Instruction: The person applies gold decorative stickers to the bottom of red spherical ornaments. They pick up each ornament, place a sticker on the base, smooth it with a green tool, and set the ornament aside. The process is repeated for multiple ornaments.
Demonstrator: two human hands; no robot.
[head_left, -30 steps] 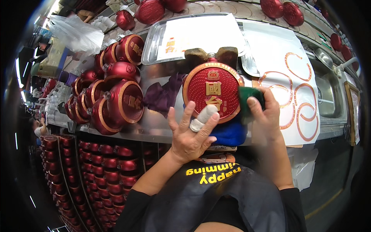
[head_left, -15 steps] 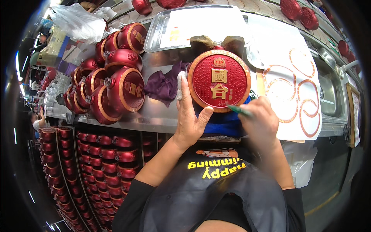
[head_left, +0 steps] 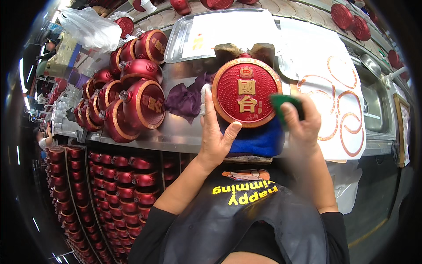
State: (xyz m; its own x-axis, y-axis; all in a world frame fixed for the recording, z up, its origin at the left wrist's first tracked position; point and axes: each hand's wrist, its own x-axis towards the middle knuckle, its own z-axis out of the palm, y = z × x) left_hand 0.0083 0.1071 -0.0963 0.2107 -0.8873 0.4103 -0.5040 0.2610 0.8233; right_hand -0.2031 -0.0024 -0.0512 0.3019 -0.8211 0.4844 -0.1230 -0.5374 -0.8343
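Two hands at bench edge, left hand (head_left: 215, 136) steadying red round flask (head_left: 246, 92)

We see the left hand (head_left: 215, 136) gripping a round red flask (head_left: 246, 93) upright by its left rim, above a blue cloth (head_left: 259, 140). Right hand (head_left: 301, 123) holds a green pad (head_left: 285, 104) at its right edge. More red flasks (head_left: 132, 105) stand at left.
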